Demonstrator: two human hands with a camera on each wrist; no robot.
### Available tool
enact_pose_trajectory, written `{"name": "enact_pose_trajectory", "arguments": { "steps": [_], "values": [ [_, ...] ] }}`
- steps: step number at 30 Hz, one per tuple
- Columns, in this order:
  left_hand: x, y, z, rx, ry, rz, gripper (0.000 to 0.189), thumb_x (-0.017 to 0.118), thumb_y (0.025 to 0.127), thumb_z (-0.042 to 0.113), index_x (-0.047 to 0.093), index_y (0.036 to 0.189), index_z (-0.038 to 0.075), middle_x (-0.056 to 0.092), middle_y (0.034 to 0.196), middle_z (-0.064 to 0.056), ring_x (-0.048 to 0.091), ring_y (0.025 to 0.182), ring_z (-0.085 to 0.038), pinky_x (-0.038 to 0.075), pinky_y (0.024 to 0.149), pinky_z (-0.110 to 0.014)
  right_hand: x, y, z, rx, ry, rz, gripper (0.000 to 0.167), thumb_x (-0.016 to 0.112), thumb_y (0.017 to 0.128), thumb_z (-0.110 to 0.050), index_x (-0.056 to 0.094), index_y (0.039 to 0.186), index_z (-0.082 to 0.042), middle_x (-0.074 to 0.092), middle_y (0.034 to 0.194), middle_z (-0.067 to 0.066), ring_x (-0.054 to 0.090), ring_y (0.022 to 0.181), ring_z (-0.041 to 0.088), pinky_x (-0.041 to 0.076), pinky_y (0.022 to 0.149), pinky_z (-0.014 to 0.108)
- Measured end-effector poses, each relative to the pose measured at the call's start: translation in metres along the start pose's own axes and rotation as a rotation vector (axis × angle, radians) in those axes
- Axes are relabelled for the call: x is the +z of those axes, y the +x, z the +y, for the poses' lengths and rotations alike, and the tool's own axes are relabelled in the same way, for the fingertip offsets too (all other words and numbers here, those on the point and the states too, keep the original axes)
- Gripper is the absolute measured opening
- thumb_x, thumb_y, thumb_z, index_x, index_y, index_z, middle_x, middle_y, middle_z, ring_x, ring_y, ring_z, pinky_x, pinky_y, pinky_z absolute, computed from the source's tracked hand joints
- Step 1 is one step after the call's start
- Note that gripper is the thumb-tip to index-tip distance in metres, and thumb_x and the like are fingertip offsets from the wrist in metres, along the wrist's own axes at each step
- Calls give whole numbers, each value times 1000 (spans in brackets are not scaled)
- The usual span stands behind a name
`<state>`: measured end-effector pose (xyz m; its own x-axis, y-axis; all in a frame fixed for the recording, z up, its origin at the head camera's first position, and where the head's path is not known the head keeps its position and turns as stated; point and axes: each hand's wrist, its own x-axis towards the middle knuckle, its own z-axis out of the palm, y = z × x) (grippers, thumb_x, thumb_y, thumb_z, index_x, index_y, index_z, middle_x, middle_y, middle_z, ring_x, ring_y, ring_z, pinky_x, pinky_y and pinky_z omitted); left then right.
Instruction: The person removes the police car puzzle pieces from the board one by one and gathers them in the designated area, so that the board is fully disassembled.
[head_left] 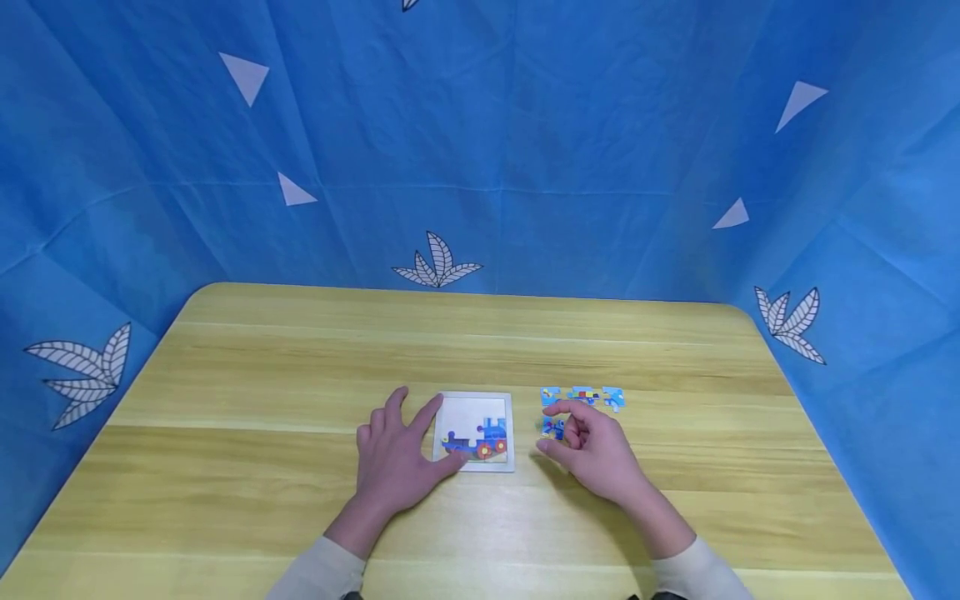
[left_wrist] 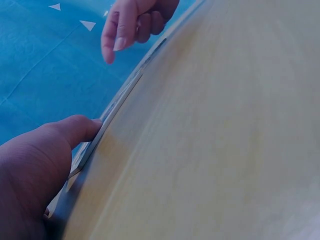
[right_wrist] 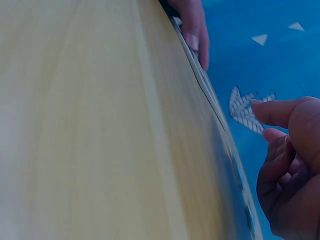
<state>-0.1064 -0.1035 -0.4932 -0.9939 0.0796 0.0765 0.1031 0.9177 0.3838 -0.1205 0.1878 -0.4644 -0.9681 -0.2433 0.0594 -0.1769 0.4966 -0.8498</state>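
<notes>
A square puzzle tray (head_left: 512, 433) with a pale rim lies on the table. Joined pieces showing part of a blue train with red wheels (head_left: 487, 442) fill its lower part; the upper part shows white. My left hand (head_left: 397, 467) is spread at the tray's left side, index finger at the upper left corner and thumb on the lower rim. To the right, my right hand (head_left: 596, 454) hovers with thumb and index finger apart and nothing between them, its other fingers curled in. Just beyond it lies a loose blue puzzle piece (head_left: 552, 427), partly covered by the hand.
Several more loose puzzle pieces lie in a row behind the right hand, among them a piece with red and yellow blocks (head_left: 584, 394) and a blue corner piece (head_left: 614, 397). Under everything is a wood-grain table (head_left: 300, 358). A blue curtain (head_left: 480, 150) hangs behind its far edge.
</notes>
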Motion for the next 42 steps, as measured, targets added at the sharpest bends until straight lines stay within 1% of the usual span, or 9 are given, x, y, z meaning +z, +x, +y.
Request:
{"name": "enact_pose_trajectory", "arguments": {
  "steps": [6,10,14,22,27,35,42],
  "values": [
    [0,1,-1,6,2,10,92,62,74,81,49,150,30,25,156,-17,37,108,-32,26,80,-43,22,7,-14,-18,-11,-39,41,85,81,-13,68,119,-12,46,64,-6,42,57,9,43,61,29],
    [0,1,-1,11,5,13,92,61,75,81,49,150,30,25,156,-18,37,108,-32,26,80,-43,34,10,-22,5,-23,-71,44,84,82,-14,67,122,-12,47,63,-6,42,56,8,42,59,28],
    [1,1,-1,10,7,10,93,60,75,82,49,150,30,24,156,-18,37,107,-32,26,80,-43,42,14,-25,24,-52,-96,44,84,82,-16,66,122,-11,47,63,-7,41,55,7,41,60,29],
    [1,2,-2,17,10,18,92,58,75,83,49,150,30,25,155,-19,37,107,-32,26,79,-42,46,18,-24,28,-110,-128,41,81,85,-16,65,123,-10,51,63,-6,44,54,9,40,56,29],
    [2,1,-2,22,4,25,92,59,75,83,50,149,30,26,155,-20,37,107,-32,25,78,-42,47,19,-23,50,-131,-141,34,78,88,-17,64,119,-13,51,64,-5,45,53,9,40,53,28],
    [0,0,-1,15,1,15,89,61,75,80,50,149,32,25,155,-19,37,107,-32,26,79,-43,49,18,-23,41,-131,-136,29,76,88,-12,62,113,-12,51,65,-5,46,53,10,40,55,30],
    [-1,0,0,14,3,9,88,62,75,79,50,149,33,25,155,-18,37,108,-33,26,80,-44,50,18,-20,18,-100,-117,30,78,86,-8,58,109,-14,49,65,-5,45,54,10,41,58,30]
  ]
}}
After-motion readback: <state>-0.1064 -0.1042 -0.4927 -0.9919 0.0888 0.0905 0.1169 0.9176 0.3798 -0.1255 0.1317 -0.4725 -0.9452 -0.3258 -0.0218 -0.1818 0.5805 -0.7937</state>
